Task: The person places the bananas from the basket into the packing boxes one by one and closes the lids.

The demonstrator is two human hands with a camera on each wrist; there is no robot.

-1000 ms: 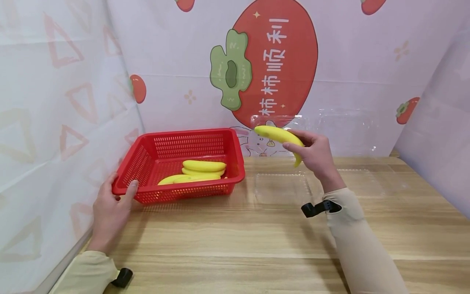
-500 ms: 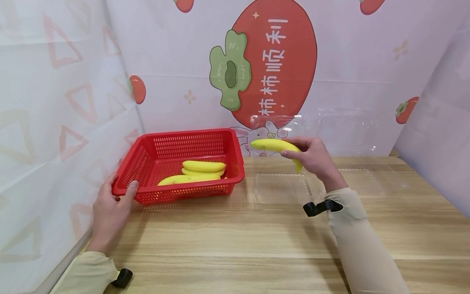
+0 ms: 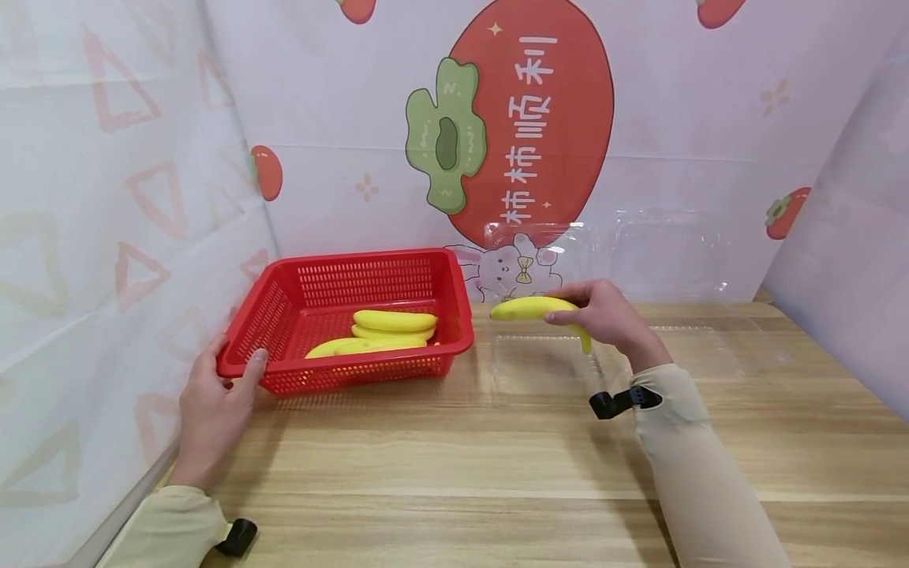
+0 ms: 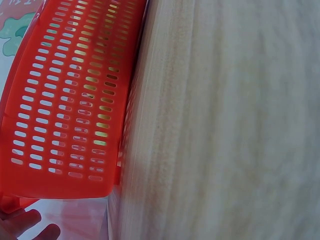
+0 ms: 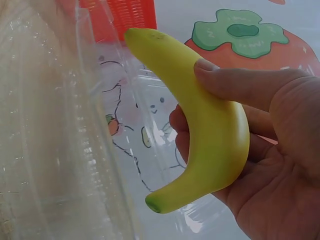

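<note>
My right hand grips a yellow banana by its middle, thumb on the near side and fingers behind. In the right wrist view the banana shows green at both tips. Below it on the table stands a clear plastic clamshell box, its lid raised at the back. My left hand holds the near left corner of a red plastic basket, thumb over the rim. Inside the basket lie several yellow bananas. The left wrist view shows the basket's slotted side and a few fingertips.
Another clear box with its lid up sits to the right of the first. A printed cloth hangs behind, and more cloth closes off the left and right sides. Wooden tabletop stretches in front of the basket and boxes.
My right hand has come down with the banana, from in front of the raised lid to above the clear box's base. The left hand and basket have stayed put.
</note>
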